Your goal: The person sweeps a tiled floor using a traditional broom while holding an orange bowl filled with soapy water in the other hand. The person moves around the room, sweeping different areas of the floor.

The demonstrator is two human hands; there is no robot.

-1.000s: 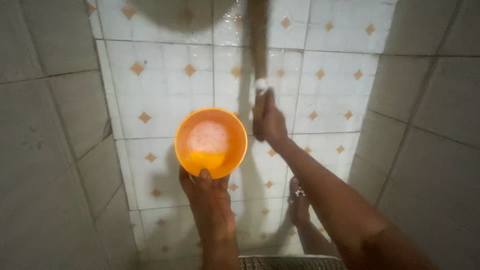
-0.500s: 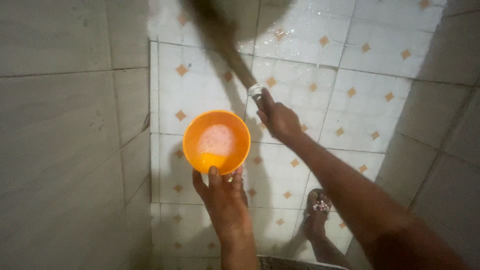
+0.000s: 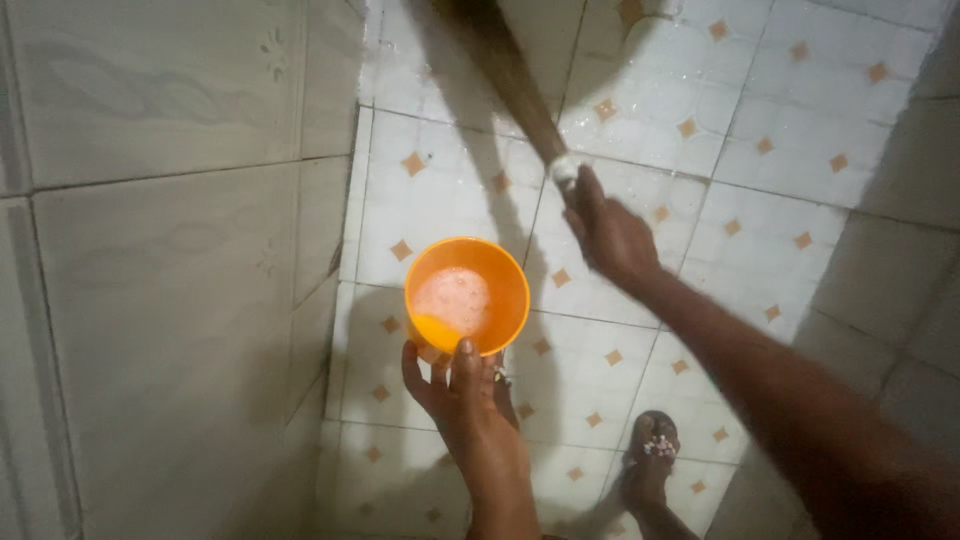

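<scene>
An orange plastic bowl (image 3: 467, 296) sits just left of the middle of the frame, held up over the floor, with pale pinkish foam inside and some yellow-orange liquid showing at its lower left edge. The left hand (image 3: 462, 385) comes up from the bottom of the frame and grips the bowl by its near rim: the thumb lies over the rim on the inside and the fingers (image 3: 415, 372) spread beneath the base, so the hand is closed on the bowl.

To the upper right of the bowl, and clear of it, the right hand (image 3: 610, 238) is wrapped around the lower end of a long brown wooden handle (image 3: 510, 70), the fingers curled tight on it. The handle slants from the hand toward the top centre of the frame and is blurred; a small whitish band or patch of foam shows just above the fist. The right forearm runs down to the lower right corner.

Under everything is a floor (image 3: 740, 190) of white tiles with small orange diamonds, glistening with wet spots near the top. A foot in a sandal (image 3: 650, 462) stands on it at the lower centre right. Grey tiled walls (image 3: 160, 300) fill the left side and the right edge.
</scene>
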